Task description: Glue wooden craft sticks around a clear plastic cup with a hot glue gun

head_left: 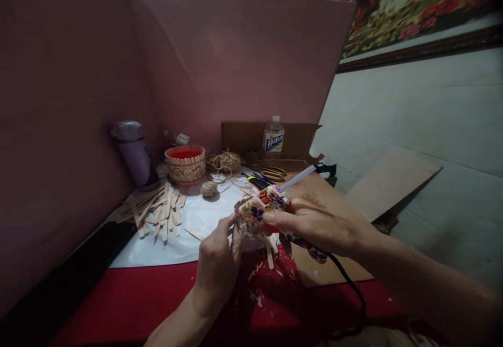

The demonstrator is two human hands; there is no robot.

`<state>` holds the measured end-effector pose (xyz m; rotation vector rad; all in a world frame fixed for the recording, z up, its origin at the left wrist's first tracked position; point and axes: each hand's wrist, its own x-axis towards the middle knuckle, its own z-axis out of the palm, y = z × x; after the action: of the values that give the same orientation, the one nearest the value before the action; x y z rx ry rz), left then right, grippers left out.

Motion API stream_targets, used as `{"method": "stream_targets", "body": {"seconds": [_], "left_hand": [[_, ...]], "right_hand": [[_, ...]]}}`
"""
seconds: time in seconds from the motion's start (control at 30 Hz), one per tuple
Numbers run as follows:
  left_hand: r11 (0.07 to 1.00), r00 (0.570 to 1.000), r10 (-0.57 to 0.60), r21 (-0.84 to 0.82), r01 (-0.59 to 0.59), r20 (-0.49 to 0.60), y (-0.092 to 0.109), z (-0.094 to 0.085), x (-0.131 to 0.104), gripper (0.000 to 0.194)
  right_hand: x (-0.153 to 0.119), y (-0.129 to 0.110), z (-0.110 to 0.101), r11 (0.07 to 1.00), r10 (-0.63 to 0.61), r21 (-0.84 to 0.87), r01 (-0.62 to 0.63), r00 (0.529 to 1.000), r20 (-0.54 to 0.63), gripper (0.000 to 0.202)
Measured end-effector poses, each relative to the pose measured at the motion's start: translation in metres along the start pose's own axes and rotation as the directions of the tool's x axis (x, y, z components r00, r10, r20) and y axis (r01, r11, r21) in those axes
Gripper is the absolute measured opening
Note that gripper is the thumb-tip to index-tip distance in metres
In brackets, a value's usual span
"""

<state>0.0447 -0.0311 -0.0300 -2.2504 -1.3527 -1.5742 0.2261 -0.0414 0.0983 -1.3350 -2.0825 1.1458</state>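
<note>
A glue gun with a flowered pattern is gripped in my right hand; a pale glue stick juts from its back and a black cord hangs below. My left hand is closed at the gun's front end, its fingertips pinched on something small that I cannot make out. Wooden sticks and small scraps lie beneath the hands. Farther left, many flat wooden sticks lie in a loose pile on a white sheet.
Behind are a stick-sided basket with red lining, a twine ball, a twine coil, scissors and a clear bottle. A purple tumbler stands left. Brown board lies right, over red cloth.
</note>
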Motion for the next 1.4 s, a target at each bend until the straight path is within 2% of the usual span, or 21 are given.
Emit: {"method": "stream_targets", "body": {"seconds": [0.13,0.37,0.57,0.87,1.1,1.23,1.4], "left_hand": [[1.000,1.000,0.009,-0.005,-0.009,0.009,-0.001,0.001,0.001,0.018],[1.000,1.000,0.006,-0.006,-0.006,0.010,-0.002,0.002,0.001,0.017],[1.000,1.000,0.011,0.008,-0.011,-0.006,-0.001,0.003,0.000,0.018],[0.999,0.999,0.045,0.007,-0.044,-0.016,-0.002,0.004,0.001,0.018],[1.000,1.000,0.027,-0.003,-0.027,0.009,-0.002,0.002,0.001,0.016],[1.000,1.000,0.028,0.006,-0.028,0.001,-0.002,0.002,0.001,0.016],[0.999,0.999,0.033,0.015,-0.033,0.001,-0.002,0.002,0.001,0.016]], "right_hand": [[0.000,0.002,0.001,1.000,0.004,-0.002,-0.004,1.000,-0.014,0.033],[0.002,0.007,0.002,0.997,-0.064,-0.052,0.062,0.997,-0.037,0.033],[-0.001,-0.003,0.001,0.996,-0.014,-0.087,0.009,0.998,-0.065,0.030],[0.000,-0.009,0.000,0.990,0.084,-0.111,-0.085,0.996,-0.010,0.030],[0.005,-0.005,-0.002,0.987,0.022,-0.157,-0.019,1.000,0.015,0.036],[0.004,-0.007,-0.003,0.982,0.035,-0.185,-0.026,0.998,0.043,0.037],[0.002,-0.009,-0.001,0.982,0.033,-0.187,-0.029,0.999,0.018,0.038]]}}
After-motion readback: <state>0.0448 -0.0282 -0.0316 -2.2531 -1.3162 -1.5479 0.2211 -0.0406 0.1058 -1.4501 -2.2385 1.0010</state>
